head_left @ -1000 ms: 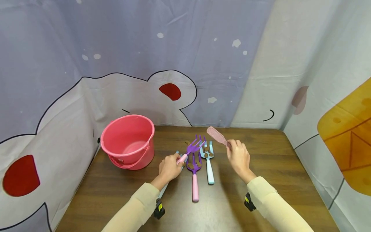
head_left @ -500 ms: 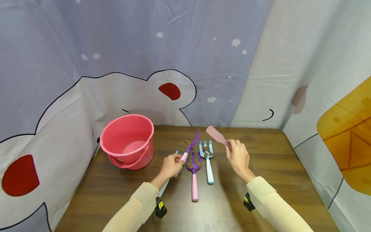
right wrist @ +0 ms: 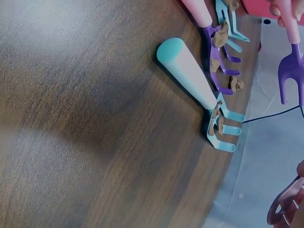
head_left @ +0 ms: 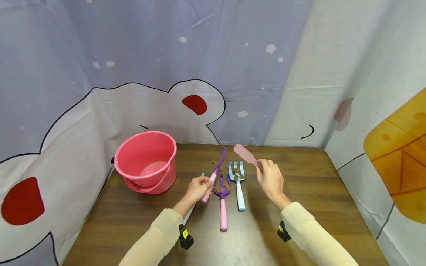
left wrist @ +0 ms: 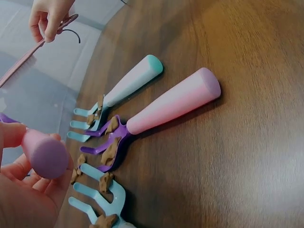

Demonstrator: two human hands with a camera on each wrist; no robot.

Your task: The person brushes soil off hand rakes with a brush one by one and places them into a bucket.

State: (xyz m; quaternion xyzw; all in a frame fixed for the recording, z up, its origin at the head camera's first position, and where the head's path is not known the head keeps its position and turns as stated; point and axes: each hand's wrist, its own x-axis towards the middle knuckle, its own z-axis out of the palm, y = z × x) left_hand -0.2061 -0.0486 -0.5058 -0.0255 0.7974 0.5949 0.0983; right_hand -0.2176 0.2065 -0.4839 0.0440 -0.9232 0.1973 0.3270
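Head view: left grip (head_left: 197, 189) is clasping a purple-tined fork (head_left: 213, 177), right grip (head_left: 271, 179) pinching a brush (head_left: 245, 154); steadying both is probably helping.

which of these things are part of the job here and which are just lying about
Likely part of the job:
held purple-tined hand rake
held pink brush
tabletop purple-tined hand rake
light-blue hand rake
second light-blue hand rake, partly hidden
brown clumps on the tabletop rakes

Probably just lying about:
pink bucket, untouched
printed cloth backdrop
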